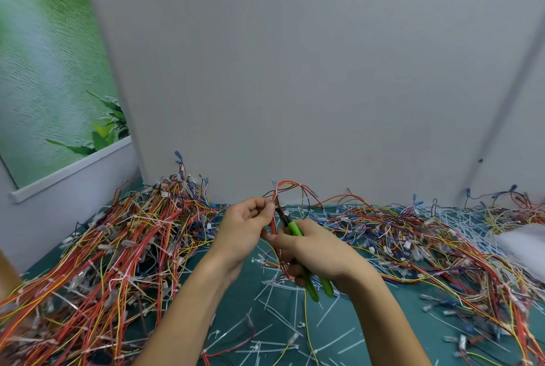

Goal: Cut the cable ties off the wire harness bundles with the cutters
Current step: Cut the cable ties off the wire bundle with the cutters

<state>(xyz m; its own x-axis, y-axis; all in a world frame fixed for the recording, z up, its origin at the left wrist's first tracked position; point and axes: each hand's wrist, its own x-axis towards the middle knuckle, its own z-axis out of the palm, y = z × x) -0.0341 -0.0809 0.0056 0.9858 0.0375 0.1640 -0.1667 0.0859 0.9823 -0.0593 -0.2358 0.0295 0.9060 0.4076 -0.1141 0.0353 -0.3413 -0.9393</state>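
My left hand (246, 225) pinches a thin wire harness bundle (275, 197) of red, orange and yellow wires, held upright above the table. My right hand (317, 247) grips the green-handled cutters (295, 230), whose dark jaws point up and left against the bundle just beside my left fingertips. The bundle's lower part runs down behind my right hand. A white connector sits at the bundle's top end. Whether a cable tie is in the jaws is too small to tell.
A big heap of harnesses (112, 247) covers the left of the green cutting mat (265, 315). Another spread of wires (427, 242) lies at right. Cut white cable ties (283, 318) litter the mat. A white wall (295, 85) stands close behind, and something white (522, 244) lies at the right.
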